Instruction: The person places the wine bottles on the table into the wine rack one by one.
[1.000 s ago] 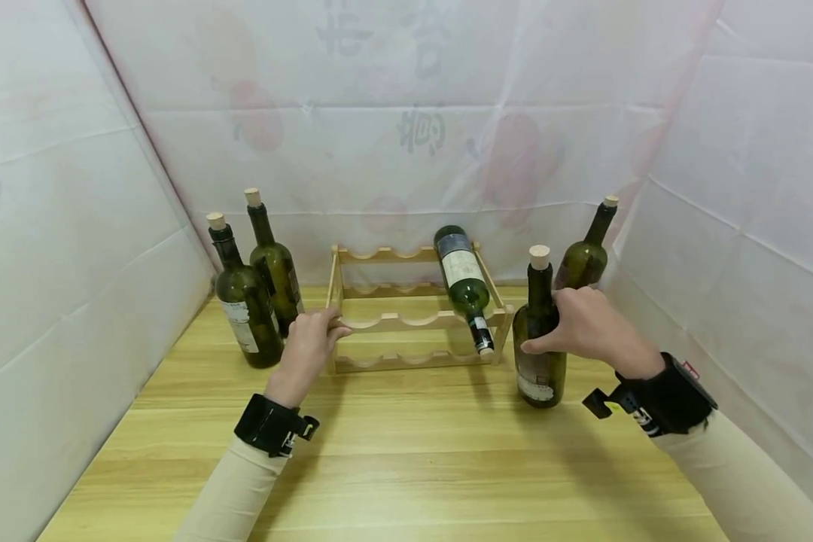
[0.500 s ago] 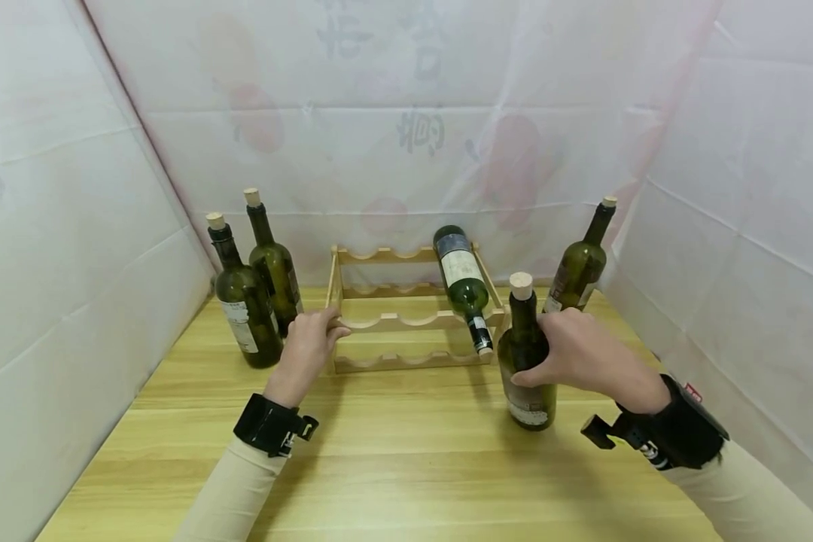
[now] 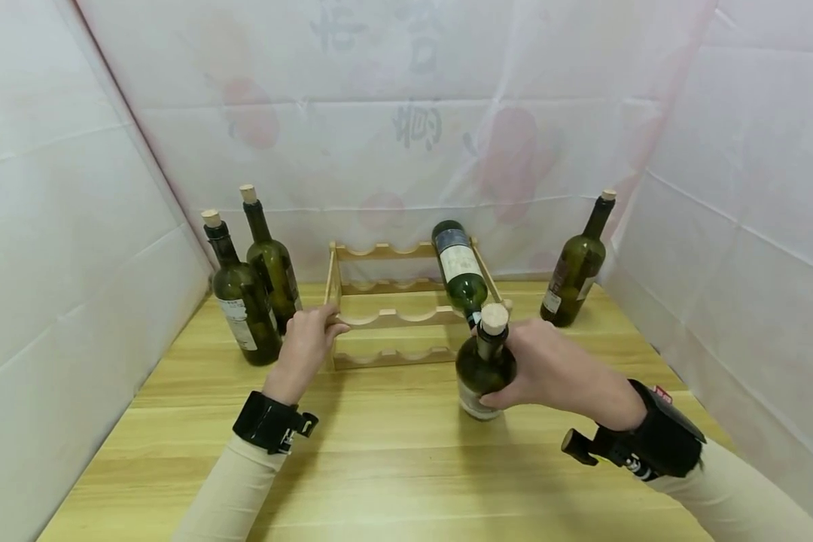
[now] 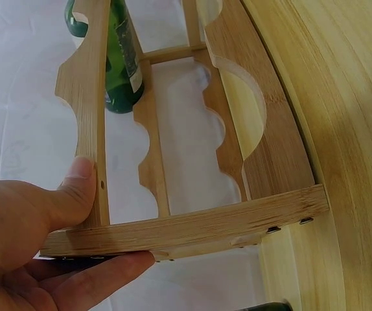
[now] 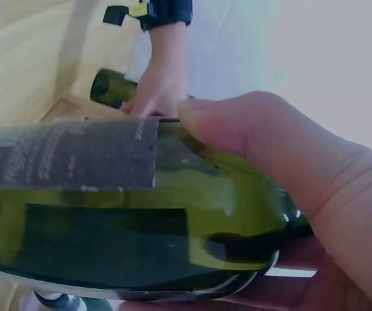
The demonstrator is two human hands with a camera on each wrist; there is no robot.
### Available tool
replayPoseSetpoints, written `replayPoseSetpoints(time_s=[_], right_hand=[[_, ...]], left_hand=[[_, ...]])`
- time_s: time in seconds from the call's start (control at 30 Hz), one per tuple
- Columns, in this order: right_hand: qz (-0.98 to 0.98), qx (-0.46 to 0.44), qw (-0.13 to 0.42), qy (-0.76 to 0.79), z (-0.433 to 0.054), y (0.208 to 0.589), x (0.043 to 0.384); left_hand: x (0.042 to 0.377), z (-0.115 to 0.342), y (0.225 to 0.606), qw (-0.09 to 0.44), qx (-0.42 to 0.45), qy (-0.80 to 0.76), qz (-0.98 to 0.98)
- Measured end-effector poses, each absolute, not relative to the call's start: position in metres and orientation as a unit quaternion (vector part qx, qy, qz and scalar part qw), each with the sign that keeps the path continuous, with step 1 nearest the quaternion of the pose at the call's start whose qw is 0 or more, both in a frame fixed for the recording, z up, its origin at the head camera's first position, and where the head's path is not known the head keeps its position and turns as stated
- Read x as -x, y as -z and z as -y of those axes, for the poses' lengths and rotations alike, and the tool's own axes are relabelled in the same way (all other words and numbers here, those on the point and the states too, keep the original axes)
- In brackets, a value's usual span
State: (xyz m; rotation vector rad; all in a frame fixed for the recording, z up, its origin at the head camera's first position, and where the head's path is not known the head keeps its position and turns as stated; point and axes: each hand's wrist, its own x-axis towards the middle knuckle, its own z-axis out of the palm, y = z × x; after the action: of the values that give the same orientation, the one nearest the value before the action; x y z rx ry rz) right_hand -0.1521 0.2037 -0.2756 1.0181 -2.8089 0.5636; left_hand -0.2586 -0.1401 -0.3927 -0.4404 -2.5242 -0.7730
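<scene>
My right hand (image 3: 558, 369) grips a dark green wine bottle (image 3: 482, 373) by its body, in front of the right end of a wooden wine rack (image 3: 396, 320). The bottle tilts, its cork toward the head camera. In the right wrist view the thumb lies along the shoulder of the glass, above a dark label (image 5: 108, 155). My left hand (image 3: 303, 345) pinches the rack's front left corner; the left wrist view shows its thumb on a rail and fingers under the side bar (image 4: 192, 217). Another bottle (image 3: 462, 267) lies in the rack's rightmost upper slot, neck forward, its tip hidden.
Two corked bottles, one in front (image 3: 244, 309) and one behind (image 3: 274, 275), stand left of the rack. A third upright bottle (image 3: 576, 275) stands at the right. White cloth walls (image 3: 406, 173) enclose the wooden table (image 3: 393, 467) at the back and sides.
My right hand has brought the bottle leftward to the front of the rack and tipped its neck toward the head camera. The left hand has stayed on the rack corner.
</scene>
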Motion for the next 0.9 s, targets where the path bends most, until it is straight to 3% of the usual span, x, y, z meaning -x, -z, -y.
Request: replayPoseSetpoints(time_s=[0.23,0.47,0.73,0.9], right_hand=[[0.89,-0.4,0.105,-0.194,-0.201,0.289,0.155],[0.88,-0.416,0.09,-0.209,-0.202,0.304,0.152],[0.855,-0.469,0.207,-0.077,-0.202,0.322,0.15],[0.84,-0.488,0.236,-0.034,-0.202,0.333,0.147]], left_hand=[[0.258,0.14,0.393,0.22,0.153,0.281,0.921],[0.259,0.141,0.392,0.226,0.159,0.272,0.922],[0.259,0.143,0.392,0.226,0.154,0.265,0.925],[0.26,0.142,0.393,0.225,0.157,0.265,0.924]])
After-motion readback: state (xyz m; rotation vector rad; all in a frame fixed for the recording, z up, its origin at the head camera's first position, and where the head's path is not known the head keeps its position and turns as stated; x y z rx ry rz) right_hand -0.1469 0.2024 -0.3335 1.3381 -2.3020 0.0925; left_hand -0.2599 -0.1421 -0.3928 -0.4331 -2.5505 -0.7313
